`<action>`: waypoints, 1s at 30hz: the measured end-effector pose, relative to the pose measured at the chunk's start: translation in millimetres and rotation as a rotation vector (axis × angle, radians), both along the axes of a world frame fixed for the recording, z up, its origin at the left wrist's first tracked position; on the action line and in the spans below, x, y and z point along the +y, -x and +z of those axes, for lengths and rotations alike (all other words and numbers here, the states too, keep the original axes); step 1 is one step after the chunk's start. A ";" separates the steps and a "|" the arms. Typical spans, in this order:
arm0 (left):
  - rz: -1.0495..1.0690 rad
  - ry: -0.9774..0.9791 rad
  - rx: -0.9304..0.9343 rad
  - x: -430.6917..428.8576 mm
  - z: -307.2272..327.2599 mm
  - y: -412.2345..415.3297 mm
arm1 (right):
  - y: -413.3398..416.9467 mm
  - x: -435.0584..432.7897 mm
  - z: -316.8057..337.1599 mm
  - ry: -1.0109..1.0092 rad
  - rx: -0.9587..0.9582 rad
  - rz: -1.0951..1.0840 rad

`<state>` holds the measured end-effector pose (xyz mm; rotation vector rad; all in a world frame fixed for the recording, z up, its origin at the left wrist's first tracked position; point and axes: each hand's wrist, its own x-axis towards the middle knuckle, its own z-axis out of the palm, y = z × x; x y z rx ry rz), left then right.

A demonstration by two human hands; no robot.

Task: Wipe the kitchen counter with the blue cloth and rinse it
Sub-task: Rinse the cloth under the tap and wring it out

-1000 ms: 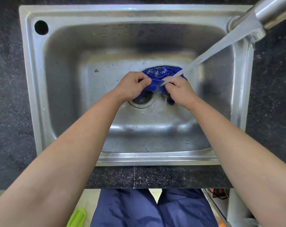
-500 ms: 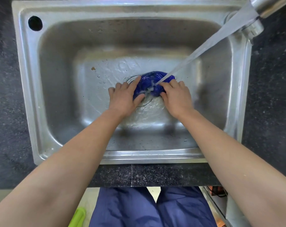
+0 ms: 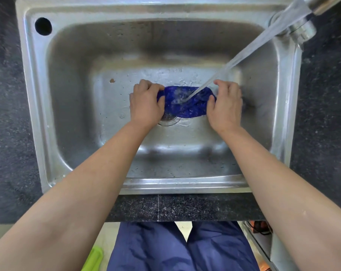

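Note:
The blue cloth (image 3: 187, 102) is stretched sideways low in the steel sink (image 3: 72, 114), above the drain (image 3: 168, 120). My left hand (image 3: 146, 104) grips its left end with curled fingers. My right hand (image 3: 227, 104) grips its right end the same way. Water runs from the tap (image 3: 320, 2) at the upper right and the stream (image 3: 244, 53) lands on the middle of the cloth. Part of the drain is hidden by my left hand and the cloth.
Dark speckled counter (image 3: 7, 133) surrounds the sink on the left, right and front. A round hole (image 3: 43, 26) sits in the sink's back left corner. A small brown speck (image 3: 112, 80) lies on the sink floor. Below the counter edge are blue trousers (image 3: 181, 249) and a green object (image 3: 93, 259).
My hands have moved apart and pulled the bunched cloth out wide under the stream. Before, they pressed it together over the drain.

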<state>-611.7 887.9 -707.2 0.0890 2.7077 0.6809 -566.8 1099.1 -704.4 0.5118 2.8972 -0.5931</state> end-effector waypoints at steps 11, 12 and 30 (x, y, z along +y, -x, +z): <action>-0.310 0.231 -0.252 11.0 -8.9 -20.8 | -20.6 -16.5 -11.9 0.242 -0.380 0.305; -0.333 0.252 -0.264 12.9 -8.7 -22.6 | -20.5 -16.1 -10.6 0.275 -0.429 0.308; -0.083 -0.068 -0.343 -6.4 20.2 -3.8 | -11.8 14.7 7.3 0.068 -0.123 0.192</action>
